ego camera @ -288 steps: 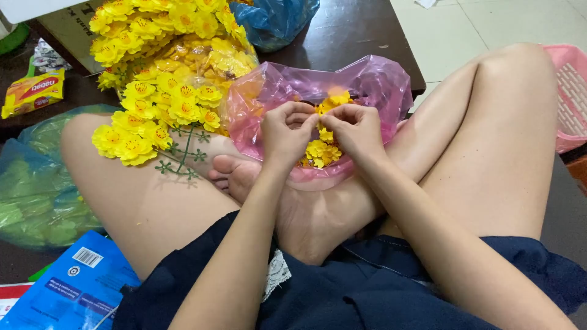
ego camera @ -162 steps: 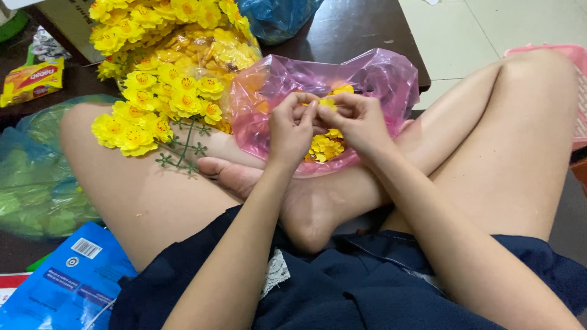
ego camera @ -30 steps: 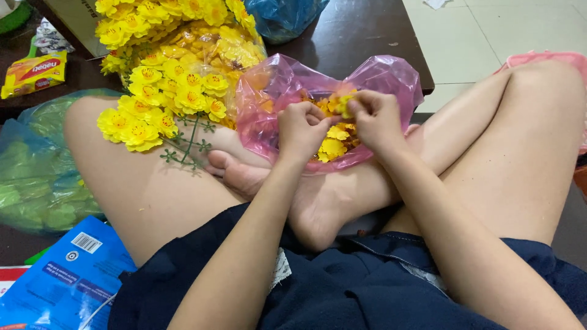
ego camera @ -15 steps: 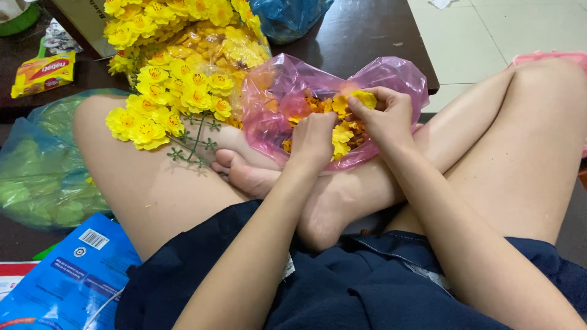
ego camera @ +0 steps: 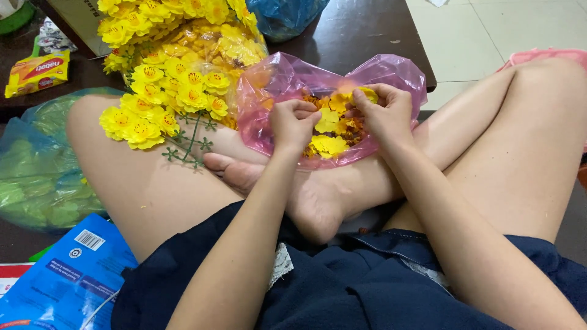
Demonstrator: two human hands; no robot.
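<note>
Inside pink plastic bag (ego camera: 275, 91): both hands (ego camera: 293, 125) (ego camera: 385, 113) pinching light, soft yellow fabric flowers (ego camera: 327, 145); best gripped by petals.

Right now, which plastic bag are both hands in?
The pink bag of loose yellow petals: left hand and right hand are inside. Green bag and blue bag lie untouched.

Bright, even, diffuse indoor lighting. Soft, faint shadows under the legs. Mild glare on the pink plastic bag (ego camera: 275, 79) and dark tabletop (ego camera: 367, 30). Sharp focus centrally; slight wide-angle stretching toward edges. No motion blur.
</note>
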